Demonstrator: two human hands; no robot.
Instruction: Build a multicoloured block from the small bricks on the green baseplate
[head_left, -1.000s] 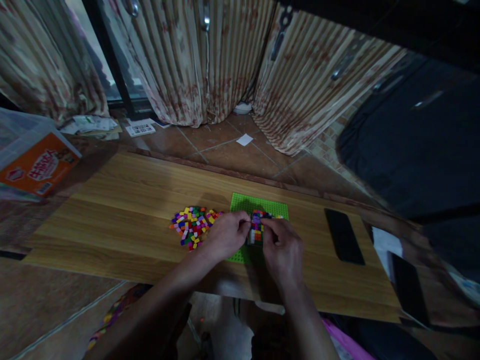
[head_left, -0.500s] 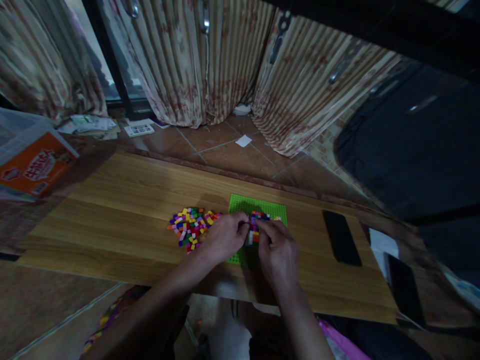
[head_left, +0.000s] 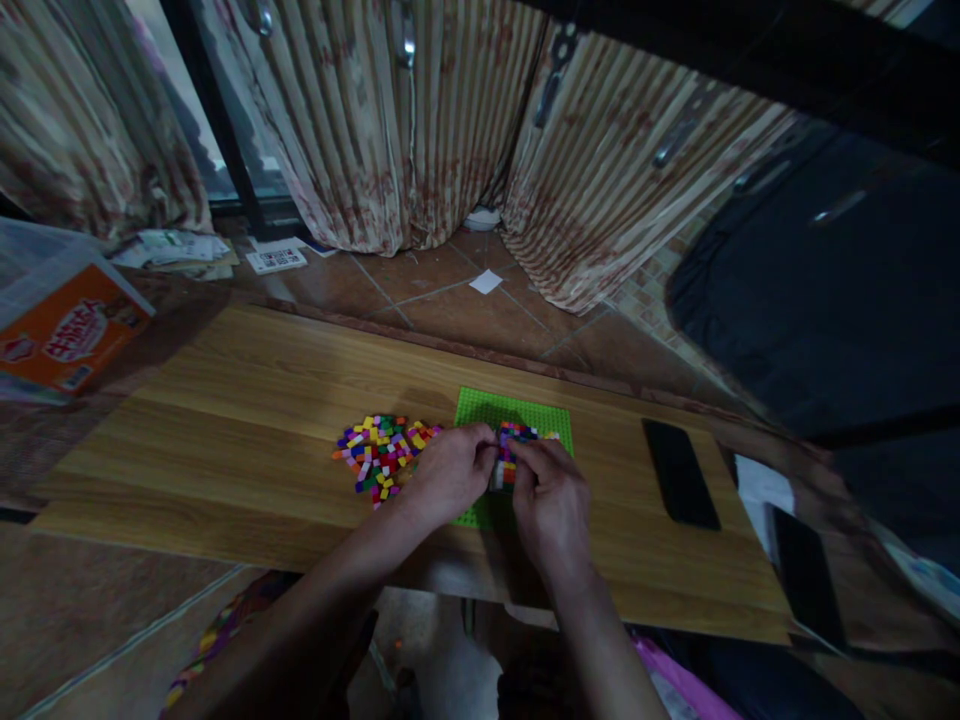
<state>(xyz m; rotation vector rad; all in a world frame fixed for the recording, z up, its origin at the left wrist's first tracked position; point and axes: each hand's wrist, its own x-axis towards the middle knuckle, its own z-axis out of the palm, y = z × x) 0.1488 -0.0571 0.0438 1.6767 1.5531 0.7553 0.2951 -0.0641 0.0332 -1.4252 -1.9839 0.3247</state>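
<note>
A green studded baseplate [head_left: 487, 410] lies on the wooden table [head_left: 247, 400], with a small multicoloured brick build [head_left: 511, 440] standing on it. My left hand [head_left: 450, 475] rests at the build's left side with its fingers curled and pinched against the bricks. My right hand [head_left: 551, 500] is closed over the build's right and front side, fingertips pressed on it. A heap of several loose coloured bricks [head_left: 379, 455] lies on the table just left of my left hand.
A black phone [head_left: 679, 485] lies flat to the right of the baseplate. A second dark device [head_left: 806, 575] sits near the table's right edge. An orange box in a clear bin [head_left: 64, 335] stands at far left. Curtains and tiled floor are behind the table.
My right hand has slid a little left and closer over the brick build. My left hand has stayed at the build's left side.
</note>
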